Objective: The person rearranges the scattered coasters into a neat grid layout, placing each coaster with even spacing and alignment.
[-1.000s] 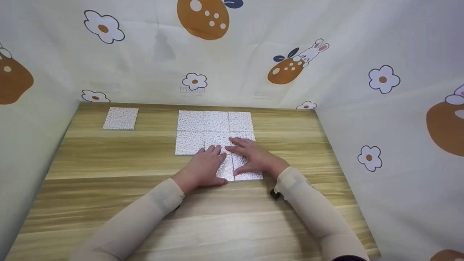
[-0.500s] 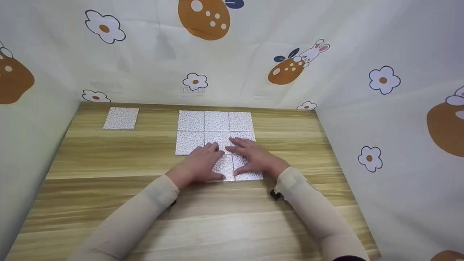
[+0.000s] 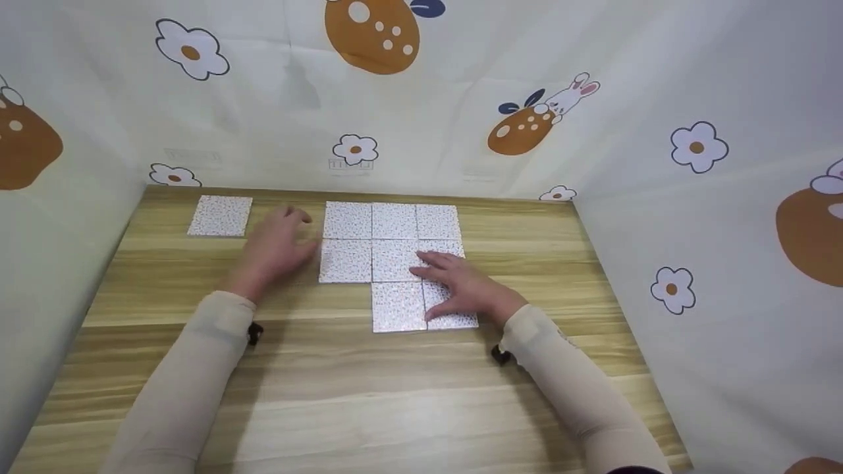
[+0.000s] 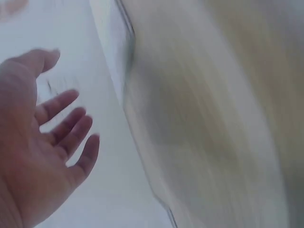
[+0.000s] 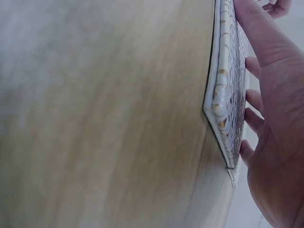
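White speckled square tiles [image 3: 348, 220] lie edge to edge on the table. Two rows of three are at the back, with a front row of two under their middle and right columns. My right hand [image 3: 467, 286] rests, fingers spread, on the right side of this block; the right wrist view shows its fingertips against a thick tile [image 5: 225, 95]. My left hand [image 3: 276, 245] is over the wood, left of the block and beside a separate tile [image 3: 220, 215]. Its fingers are loosely bent with nothing in them, as the left wrist view of that hand [image 4: 42, 133] confirms.
Wood-grain tabletop [image 3: 369, 395] shows to the left of the front row and across the foreground. Pale printed cloth walls [image 3: 428, 99] with flowers and rabbits enclose the table at the back and both sides.
My left hand has lifted off the front-row tile and moved left and back towards the separate tile, uncovering the front-left tile. The right hand stays in place.
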The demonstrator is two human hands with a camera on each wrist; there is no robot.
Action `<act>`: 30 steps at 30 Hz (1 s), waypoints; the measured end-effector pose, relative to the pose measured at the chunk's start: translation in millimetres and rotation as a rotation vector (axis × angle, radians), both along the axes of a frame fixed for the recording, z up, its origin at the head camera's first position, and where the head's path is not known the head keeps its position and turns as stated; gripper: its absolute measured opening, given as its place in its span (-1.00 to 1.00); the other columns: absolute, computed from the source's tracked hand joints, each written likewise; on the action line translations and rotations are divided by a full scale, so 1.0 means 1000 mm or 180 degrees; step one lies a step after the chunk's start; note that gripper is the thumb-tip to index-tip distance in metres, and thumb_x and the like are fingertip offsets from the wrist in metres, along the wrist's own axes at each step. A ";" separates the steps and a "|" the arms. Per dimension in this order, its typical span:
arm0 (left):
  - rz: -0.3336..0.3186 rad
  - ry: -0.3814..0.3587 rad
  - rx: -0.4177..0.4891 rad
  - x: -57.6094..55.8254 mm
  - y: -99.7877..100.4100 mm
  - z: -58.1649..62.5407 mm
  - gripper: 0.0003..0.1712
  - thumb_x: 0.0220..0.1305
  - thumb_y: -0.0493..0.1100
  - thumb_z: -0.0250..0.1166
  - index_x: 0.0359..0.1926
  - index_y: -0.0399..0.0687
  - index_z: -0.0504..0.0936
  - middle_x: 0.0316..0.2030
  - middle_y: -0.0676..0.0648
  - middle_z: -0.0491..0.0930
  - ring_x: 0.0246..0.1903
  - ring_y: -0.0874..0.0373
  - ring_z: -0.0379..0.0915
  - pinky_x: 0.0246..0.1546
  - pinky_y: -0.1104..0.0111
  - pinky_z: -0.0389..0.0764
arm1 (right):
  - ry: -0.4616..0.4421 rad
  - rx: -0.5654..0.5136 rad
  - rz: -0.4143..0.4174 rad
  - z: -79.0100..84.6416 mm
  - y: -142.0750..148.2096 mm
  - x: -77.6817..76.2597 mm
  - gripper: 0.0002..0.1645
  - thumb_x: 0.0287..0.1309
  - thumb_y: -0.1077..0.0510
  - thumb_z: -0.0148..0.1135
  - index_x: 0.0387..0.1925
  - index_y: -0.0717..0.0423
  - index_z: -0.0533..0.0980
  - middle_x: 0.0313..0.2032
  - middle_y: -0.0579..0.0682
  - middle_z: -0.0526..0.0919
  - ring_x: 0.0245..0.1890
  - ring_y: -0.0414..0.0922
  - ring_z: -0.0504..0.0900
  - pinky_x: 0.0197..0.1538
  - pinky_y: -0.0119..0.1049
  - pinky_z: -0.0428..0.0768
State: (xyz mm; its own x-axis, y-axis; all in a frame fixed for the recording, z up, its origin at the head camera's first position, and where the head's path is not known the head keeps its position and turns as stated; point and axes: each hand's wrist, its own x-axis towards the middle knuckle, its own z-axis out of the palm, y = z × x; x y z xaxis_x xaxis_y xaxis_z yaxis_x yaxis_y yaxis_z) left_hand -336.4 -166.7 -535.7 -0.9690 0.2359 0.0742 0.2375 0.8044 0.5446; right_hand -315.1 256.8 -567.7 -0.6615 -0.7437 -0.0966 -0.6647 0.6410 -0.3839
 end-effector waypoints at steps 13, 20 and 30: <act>0.1449 -0.0294 -0.0072 -0.023 -0.090 -0.017 0.35 0.46 0.50 0.21 0.64 -0.60 0.00 0.55 -0.74 -0.06 0.52 -0.69 -0.04 0.49 -0.50 0.13 | -0.0028 -0.0003 -0.0016 -0.002 0.002 0.000 0.29 0.09 -0.52 0.58 0.74 -0.26 0.26 0.78 -0.04 0.02 0.76 0.10 -0.02 0.74 0.17 -0.04; 0.1762 -0.0529 -0.0108 -0.025 -0.101 -0.033 0.52 0.34 0.53 0.31 0.66 -0.62 -0.16 0.52 -0.74 0.00 0.52 -0.68 -0.02 0.53 -0.43 0.12 | 0.0029 -0.0006 0.0016 -0.005 0.002 -0.001 0.31 0.08 -0.55 0.57 0.74 -0.26 0.26 0.77 -0.02 0.04 0.75 0.10 0.00 0.74 0.17 -0.03; 0.1672 -0.0595 -0.0414 -0.027 -0.101 -0.033 0.40 0.38 0.47 0.29 0.64 -0.63 -0.02 0.51 -0.70 0.09 0.50 -0.64 0.02 0.46 -0.45 0.19 | -0.0009 -0.0010 -0.0012 -0.002 0.002 0.001 0.31 0.09 -0.55 0.56 0.74 -0.27 0.25 0.78 -0.03 0.02 0.76 0.11 -0.02 0.74 0.20 -0.04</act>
State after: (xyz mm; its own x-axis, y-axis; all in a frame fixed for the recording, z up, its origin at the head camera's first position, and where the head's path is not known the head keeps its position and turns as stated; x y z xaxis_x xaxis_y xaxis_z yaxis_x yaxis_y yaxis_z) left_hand -363.4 -267.6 -568.3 -0.9525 -0.2852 -0.1071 -0.3031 0.8516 0.4277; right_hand -314.3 258.7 -569.7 -0.6640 -0.7415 -0.0962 -0.6612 0.6423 -0.3877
